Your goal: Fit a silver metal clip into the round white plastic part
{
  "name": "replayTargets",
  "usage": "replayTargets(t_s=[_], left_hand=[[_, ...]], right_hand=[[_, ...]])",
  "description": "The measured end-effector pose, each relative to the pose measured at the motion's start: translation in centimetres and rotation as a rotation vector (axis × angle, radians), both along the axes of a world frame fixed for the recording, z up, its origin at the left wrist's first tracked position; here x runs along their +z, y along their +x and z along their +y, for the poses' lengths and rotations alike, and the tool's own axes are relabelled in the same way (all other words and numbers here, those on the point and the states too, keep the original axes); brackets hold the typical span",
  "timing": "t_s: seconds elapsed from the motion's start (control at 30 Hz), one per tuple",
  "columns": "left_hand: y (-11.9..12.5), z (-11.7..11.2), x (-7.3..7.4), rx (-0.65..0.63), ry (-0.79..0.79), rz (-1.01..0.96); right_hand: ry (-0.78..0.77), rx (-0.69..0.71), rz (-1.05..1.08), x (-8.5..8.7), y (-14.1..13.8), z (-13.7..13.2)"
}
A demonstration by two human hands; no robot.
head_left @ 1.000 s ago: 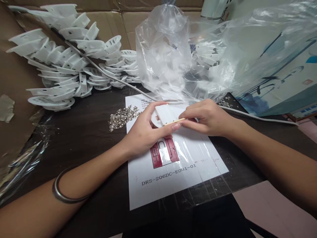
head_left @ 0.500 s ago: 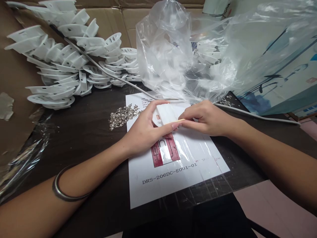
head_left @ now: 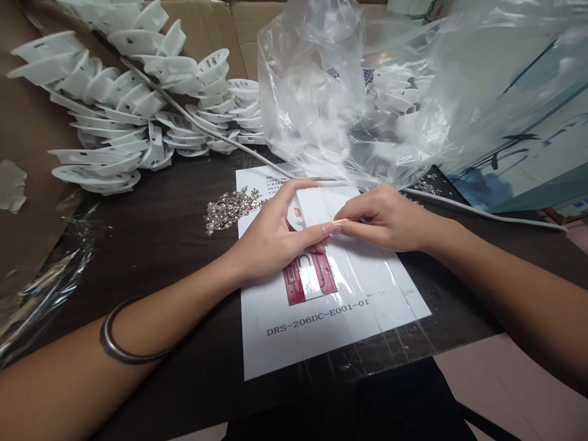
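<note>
My left hand (head_left: 280,236) is closed round a white plastic part (head_left: 316,207), a rounded shell with a small rectangular slot near its left edge. Between the thumb and fingers of my right hand (head_left: 390,217) is a thin, pale wooden stick (head_left: 342,220). Its tip meets the near right edge of the white part, beside my left thumb; what it touches there is hidden. Both hands are over a printed sheet (head_left: 285,349) with a red and white picture and the text DRS-206DC-E001-01. A pile of small metal pieces (head_left: 229,211) lies left of my left hand.
Stacks of white plastic parts (head_left: 110,156) stand at the back left. Behind my hands are a clear plastic bag (head_left: 312,92) with more white parts and a grey cable (head_left: 220,139) across the table. More metal pieces (head_left: 427,184) lie at right, near a painted box (head_left: 514,147).
The view has shifted slightly. Both hands keep their grips on the white part and the stick, and the white part looks turned a little.
</note>
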State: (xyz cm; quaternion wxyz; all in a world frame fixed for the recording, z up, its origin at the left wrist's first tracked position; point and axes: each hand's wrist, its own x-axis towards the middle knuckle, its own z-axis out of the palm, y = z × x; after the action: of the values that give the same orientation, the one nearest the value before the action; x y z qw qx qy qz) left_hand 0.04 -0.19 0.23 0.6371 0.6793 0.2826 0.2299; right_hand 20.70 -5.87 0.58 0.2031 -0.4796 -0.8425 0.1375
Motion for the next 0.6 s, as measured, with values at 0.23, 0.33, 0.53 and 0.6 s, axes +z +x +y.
replayTargets(t_s=[0.23,0.33,0.53,0.6], left_hand=[[-0.2,0.04,-0.41,-0.012,0.026,-0.001],[-0.11,-0.08,-0.35,-0.008,-0.006,-0.025],[-0.04,-0.24,-0.3,0.02,-0.015,-0.027],[-0.1,-0.24,-0.44,0.029,0.0,-0.021]], right_hand=[[0.006,-0.022,0.03,0.09,-0.26,-0.14],[-0.006,-0.035,0.033,0.26,-0.42,-0.25],[0.028,-0.022,0.006,0.31,-0.56,-0.54],[0.041,-0.012,0.01,0.3,-0.62,-0.57]])
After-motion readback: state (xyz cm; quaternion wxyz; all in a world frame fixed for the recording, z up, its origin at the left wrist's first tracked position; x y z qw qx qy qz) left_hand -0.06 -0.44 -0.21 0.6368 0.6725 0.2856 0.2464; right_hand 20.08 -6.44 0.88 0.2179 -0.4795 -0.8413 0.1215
